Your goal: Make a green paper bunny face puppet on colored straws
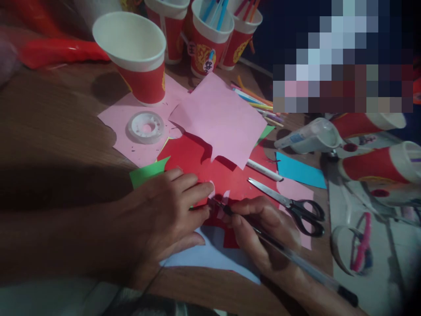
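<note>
My right hand (259,228) grips a black-tipped pen (291,256) with a clear barrel. The pen's tip meets a small pink paper piece (212,188) lying on red paper (184,153). My left hand (179,210) lies flat with fingers stretched out, its fingertips against that same small piece. Beneath my hands a pale blue-white sheet (217,254) shows at the table's front. Black-handled scissors (289,204) rest half open to the right of my hands, beside a white marker (266,170). A large cut pink sheet (220,114) covers part of the red paper.
A red-and-white paper cup (144,81) and a tape roll (145,127) stand on pink paper at the left. More cups (213,26) holding straws are behind. Loose straws (253,98), blue paper (301,170) and a tipped clear cup (312,135) lie to the right.
</note>
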{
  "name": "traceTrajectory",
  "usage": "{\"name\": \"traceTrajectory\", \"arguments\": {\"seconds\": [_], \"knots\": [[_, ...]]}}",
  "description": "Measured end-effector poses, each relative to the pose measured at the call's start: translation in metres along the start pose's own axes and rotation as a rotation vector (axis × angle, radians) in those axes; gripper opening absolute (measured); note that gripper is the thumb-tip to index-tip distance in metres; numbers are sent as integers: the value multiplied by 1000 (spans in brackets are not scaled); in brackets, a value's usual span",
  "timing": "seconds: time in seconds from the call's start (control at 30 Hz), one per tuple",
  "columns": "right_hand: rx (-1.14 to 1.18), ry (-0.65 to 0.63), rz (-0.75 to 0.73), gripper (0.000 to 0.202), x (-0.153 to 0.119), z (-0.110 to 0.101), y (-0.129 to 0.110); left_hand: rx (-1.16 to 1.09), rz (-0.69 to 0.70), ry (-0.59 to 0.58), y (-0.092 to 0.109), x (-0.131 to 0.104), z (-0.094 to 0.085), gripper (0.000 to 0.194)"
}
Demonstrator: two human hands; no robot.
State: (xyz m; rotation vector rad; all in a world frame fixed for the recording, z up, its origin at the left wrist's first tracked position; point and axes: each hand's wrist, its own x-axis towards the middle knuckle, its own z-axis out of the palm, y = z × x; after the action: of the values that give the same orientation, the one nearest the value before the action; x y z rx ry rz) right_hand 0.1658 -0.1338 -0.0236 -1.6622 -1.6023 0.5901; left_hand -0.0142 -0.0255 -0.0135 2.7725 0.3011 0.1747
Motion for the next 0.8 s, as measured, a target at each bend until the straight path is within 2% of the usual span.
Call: {"name": "traceTrajectory", "arguments": {"seconds": [0.2, 0.8], "knots": [[-21, 34, -3, 3, 0, 5, 1, 17, 10, 13, 0, 0, 0, 21], [-75, 24, -12, 5, 2, 7, 0, 22, 11, 8, 0, -1, 1, 22]]}}
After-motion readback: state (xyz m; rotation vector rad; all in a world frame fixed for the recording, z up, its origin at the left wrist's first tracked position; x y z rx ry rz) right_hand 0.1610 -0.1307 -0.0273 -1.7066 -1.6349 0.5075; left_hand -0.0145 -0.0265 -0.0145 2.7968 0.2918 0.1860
